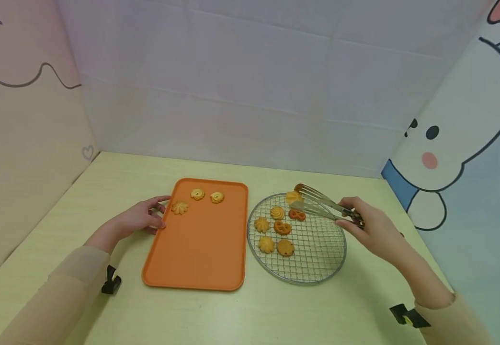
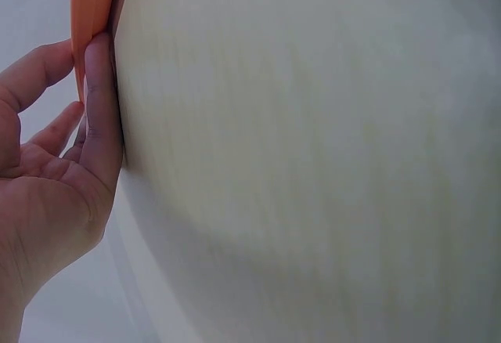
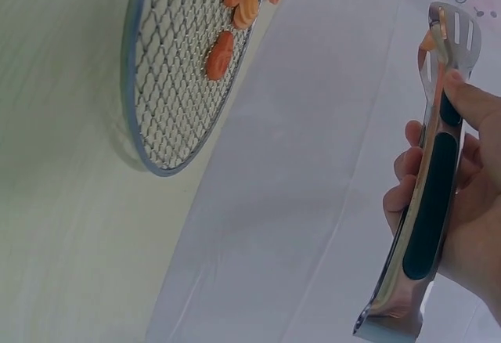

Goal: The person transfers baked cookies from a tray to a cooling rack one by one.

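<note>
My right hand (image 1: 372,227) grips metal tongs (image 3: 430,210) with dark green handle pads. Between the tong tips, over the far side of the round wire rack (image 1: 319,254), a flower-shaped cookie (image 1: 293,197) is held. Below and left of it on the rack lie pretzel-shaped cookies (image 1: 282,227), a swirl cookie (image 1: 277,212), a round cookie (image 1: 285,247) and more flower-shaped ones (image 1: 266,245). With thumb and fingers on either side of its rim, my left hand (image 1: 142,218) holds the left edge of the orange tray (image 1: 202,249). Three cookies (image 1: 197,194) sit at the tray's far end.
Tray and rack stand side by side on a pale wood-look table (image 1: 181,316). Behind the table hangs a white sheet (image 1: 241,96). Side panels with cartoon drawings (image 1: 439,158) close off the left and right.
</note>
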Demonstrator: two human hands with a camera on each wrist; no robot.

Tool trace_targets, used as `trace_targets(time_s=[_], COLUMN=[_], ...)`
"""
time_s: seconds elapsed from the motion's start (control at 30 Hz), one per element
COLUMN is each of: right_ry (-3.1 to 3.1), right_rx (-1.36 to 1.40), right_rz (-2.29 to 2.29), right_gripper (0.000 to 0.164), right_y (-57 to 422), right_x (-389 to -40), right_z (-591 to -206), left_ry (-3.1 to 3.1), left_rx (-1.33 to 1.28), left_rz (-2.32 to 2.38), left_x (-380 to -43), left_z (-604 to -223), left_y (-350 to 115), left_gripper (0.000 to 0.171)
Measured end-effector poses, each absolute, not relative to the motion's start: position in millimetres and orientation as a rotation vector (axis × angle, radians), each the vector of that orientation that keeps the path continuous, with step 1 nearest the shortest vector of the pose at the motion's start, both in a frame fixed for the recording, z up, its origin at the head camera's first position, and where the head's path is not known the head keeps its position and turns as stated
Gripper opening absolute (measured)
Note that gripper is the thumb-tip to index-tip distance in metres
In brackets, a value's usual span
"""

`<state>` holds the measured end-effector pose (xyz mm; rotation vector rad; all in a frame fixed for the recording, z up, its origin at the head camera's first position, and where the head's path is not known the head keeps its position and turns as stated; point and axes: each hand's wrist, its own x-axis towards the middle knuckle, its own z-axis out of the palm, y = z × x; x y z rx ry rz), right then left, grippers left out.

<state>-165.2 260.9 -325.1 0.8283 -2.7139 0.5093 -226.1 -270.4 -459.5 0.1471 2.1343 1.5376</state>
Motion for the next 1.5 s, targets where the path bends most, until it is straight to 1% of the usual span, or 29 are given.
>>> trace_targets(time_s=[0.53,0.8,1.03,1.5], right_ry=[-2.769,-2.908,-2.996,-3.053], right_rx=[0.772,0.681,0.637,0.686], right_rz=[0.523,0.489,0.466,0.441], right_gripper=[0.033,0.033,0.035,0.038], right_y=[288,295,301,310], right_x=[-165,-168,-173,-183], right_z=[-364,-381,-392,-403], left_ry=[2.149,2.146,2.153,2.149], left_rx=[0.141,0.152,0.131,0.139], left_rz=[1.508,1.518,1.512,1.524], left_x=[-229,-228,-230,-231], left_z=[-462,-462,-465,-465], left_y=[-270,-270,-273,-273], left_gripper=[0.083,0.083,0.084,0.086])
